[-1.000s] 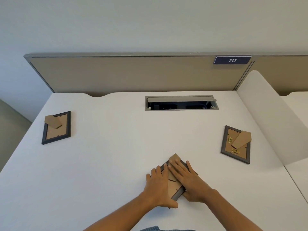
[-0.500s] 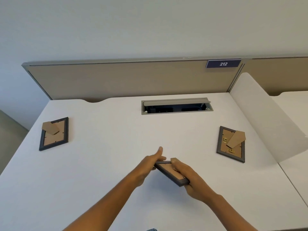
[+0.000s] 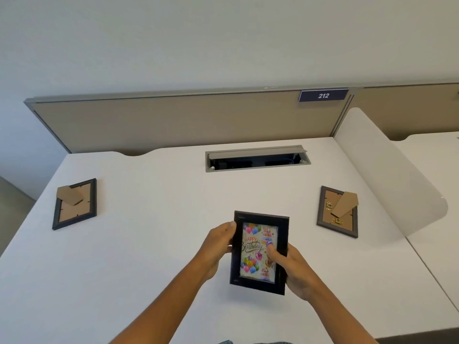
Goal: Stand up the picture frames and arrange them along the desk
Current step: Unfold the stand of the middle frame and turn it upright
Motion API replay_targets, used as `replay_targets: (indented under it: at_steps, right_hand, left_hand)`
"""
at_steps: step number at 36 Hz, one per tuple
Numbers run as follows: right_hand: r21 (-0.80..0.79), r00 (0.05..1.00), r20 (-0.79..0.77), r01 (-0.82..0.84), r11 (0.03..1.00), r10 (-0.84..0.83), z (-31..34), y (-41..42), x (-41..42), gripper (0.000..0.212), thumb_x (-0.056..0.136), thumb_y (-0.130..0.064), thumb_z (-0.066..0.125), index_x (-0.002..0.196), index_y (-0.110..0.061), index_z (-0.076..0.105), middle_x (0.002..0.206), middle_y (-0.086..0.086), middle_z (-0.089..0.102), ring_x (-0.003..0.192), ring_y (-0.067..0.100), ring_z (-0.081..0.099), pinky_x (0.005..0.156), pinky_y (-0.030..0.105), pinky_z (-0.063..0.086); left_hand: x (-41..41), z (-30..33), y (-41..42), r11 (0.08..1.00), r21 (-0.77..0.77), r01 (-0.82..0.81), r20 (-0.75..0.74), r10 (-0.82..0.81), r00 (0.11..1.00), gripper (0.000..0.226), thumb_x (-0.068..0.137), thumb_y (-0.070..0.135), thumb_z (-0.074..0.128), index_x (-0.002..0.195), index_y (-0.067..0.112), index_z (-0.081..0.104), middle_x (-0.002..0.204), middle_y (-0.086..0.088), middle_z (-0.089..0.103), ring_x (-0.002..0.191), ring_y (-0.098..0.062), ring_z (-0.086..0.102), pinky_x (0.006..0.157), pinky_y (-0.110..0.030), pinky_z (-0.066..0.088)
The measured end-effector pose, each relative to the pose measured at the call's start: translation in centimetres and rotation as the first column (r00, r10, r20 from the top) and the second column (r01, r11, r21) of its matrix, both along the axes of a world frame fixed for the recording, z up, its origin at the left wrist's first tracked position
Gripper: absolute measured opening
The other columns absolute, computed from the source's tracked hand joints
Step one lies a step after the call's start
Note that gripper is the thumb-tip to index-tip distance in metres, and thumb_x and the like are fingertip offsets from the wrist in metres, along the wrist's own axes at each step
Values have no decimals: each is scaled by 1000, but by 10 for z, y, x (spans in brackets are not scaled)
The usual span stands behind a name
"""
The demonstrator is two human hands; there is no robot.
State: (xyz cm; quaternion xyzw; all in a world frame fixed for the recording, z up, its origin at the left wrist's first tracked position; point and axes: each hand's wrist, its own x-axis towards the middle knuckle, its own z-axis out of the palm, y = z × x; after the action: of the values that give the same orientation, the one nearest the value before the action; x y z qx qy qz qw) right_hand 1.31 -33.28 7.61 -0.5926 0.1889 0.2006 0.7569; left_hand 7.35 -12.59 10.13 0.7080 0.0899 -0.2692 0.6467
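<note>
White desk (image 3: pixel 149 244) fills most of the view, with a beige partition (image 3: pixel 173 122) behind it, a sign reading 212 (image 3: pixel 323 95) on the top rail, and an open cable tray (image 3: pixel 257 158) set into the surface near the back.

At the left lies the left frame (image 3: pixel 74 204) face down, its cardboard stand showing on the back. It is well apart from the hands and not yet stood up.

In the middle, the person holds the birthday frame (image 3: pixel 259 252) upright in the air above the desk, with the picture side toward the camera. The left hand (image 3: pixel 218 247) grips the left edge; its fingers are curled around the back and the thumb presses on the front border. The right hand (image 3: pixel 293 271) holds the lower right part, its thumb on the glass and the other fingers hidden behind. Both forearms reach forward from the bottom of the view and the wrists look fairly straight.

This seems to be the first frame of the three. The stand behind it cannot be seen, so whether it is opened cannot be told. The next move probably calls for folding the stand out and setting the frame down on its lower edge.

At the right, the right frame (image 3: pixel 337 211) also lies face down, beside the curved white divider (image 3: pixel 387 170).
</note>
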Motion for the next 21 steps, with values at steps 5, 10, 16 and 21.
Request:
replay_targets:
  at_steps: [5, 10, 16, 21]
  right_hand:
    - [120, 986, -117, 133, 984, -119, 6, 3, -2, 30, 103, -30, 61, 130, -19, 64, 117, 9, 81, 105, 32, 79, 78, 46, 66]
    - [163, 972, -166, 192, 968, -165, 8, 3, -3, 48, 88, -43, 66, 128, -15, 66, 118, 15, 80, 105, 39, 78, 85, 54, 64]
    - [143, 965, -159, 232, 962, -209, 8, 5, -6, 53, 85, -47, 64, 129, -17, 66, 118, 14, 80, 106, 38, 78, 95, 60, 59]
    - [105, 970, -127, 222, 969, -208, 8, 2, -7, 54, 90, -54, 56, 132, -21, 66, 123, 11, 78, 111, 36, 76, 102, 60, 56]
  left_hand:
    - [-4, -1, -2, 998, 65, 8, 41, -11, 999, 30, 108, 41, 48, 118, 22, 69, 112, 3, 77, 106, -19, 74, 92, -36, 62]
    - [-6, 0, -4, 998, 61, -23, 47, 20, 999, 29, 107, 40, 51, 118, 22, 70, 111, 3, 78, 102, -20, 75, 84, -31, 64]
    - [-7, -1, -7, 997, 62, -56, 66, 52, 996, 26, 106, 37, 54, 117, 22, 71, 111, 3, 78, 101, -19, 75, 86, -33, 64]
    - [-8, -1, -13, 996, 43, -73, 85, 69, 994, 23, 107, 35, 53, 114, 23, 71, 109, 4, 78, 100, -16, 75, 79, -25, 61]
